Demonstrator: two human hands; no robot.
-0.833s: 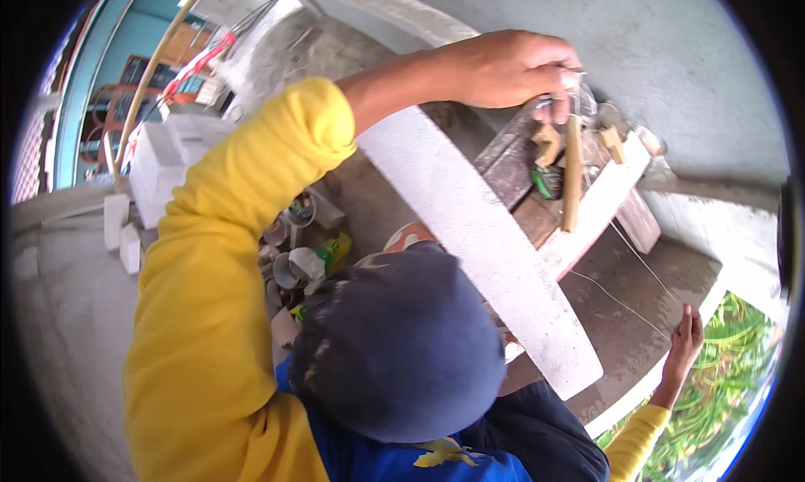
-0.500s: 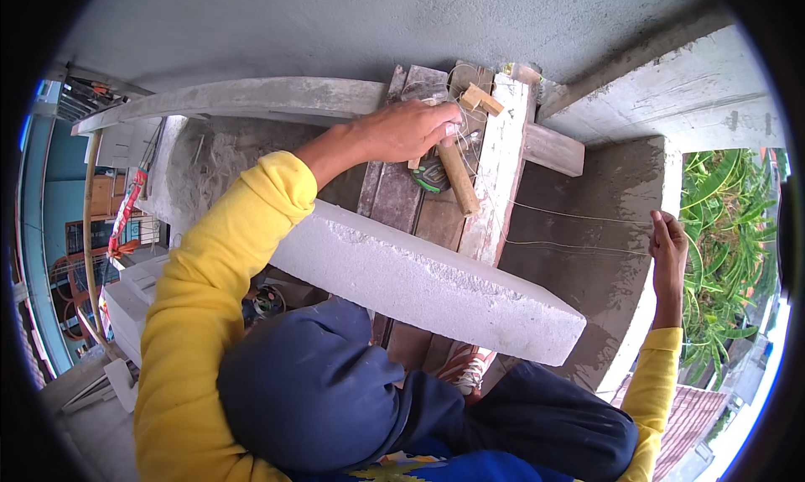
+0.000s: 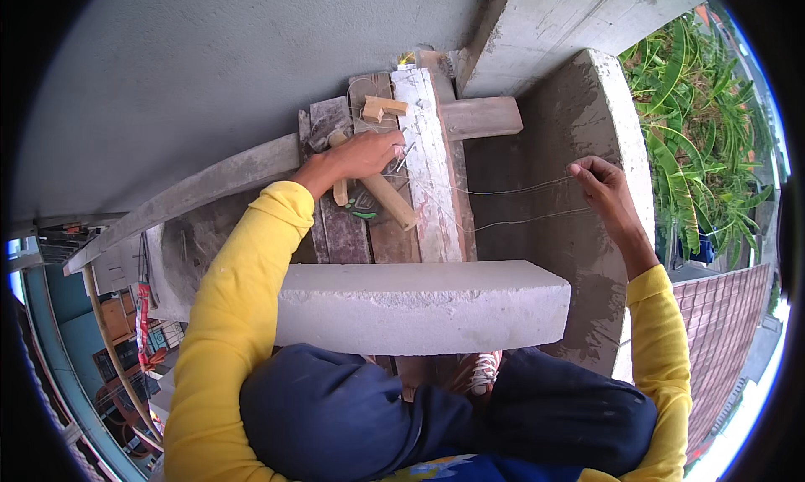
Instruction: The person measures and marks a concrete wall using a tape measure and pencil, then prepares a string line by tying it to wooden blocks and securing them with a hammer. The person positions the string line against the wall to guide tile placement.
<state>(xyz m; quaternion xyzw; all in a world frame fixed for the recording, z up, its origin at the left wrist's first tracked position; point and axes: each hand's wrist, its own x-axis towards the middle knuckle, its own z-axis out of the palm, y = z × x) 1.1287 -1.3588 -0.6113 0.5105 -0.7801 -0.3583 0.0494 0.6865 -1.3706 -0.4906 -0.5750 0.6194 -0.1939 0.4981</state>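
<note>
Past the knees (image 3: 323,398) lies a white block (image 3: 423,318). Beyond, the right hand (image 3: 608,195) pinches string (image 3: 528,187) trailing over planks (image 3: 432,209); the left hand (image 3: 360,155) curls its grip nearly closed beside nails (image 3: 405,159), what it holds I cannot tell. Farther sits cut wood (image 3: 386,106).

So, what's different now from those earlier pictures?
The view has swung round, so the pale block now lies nearly level across it. The left hand has shifted over the wooden stick toward the nails; whether it grips one is unclear. The right hand still pinches the string; block and stick stayed put.
</note>
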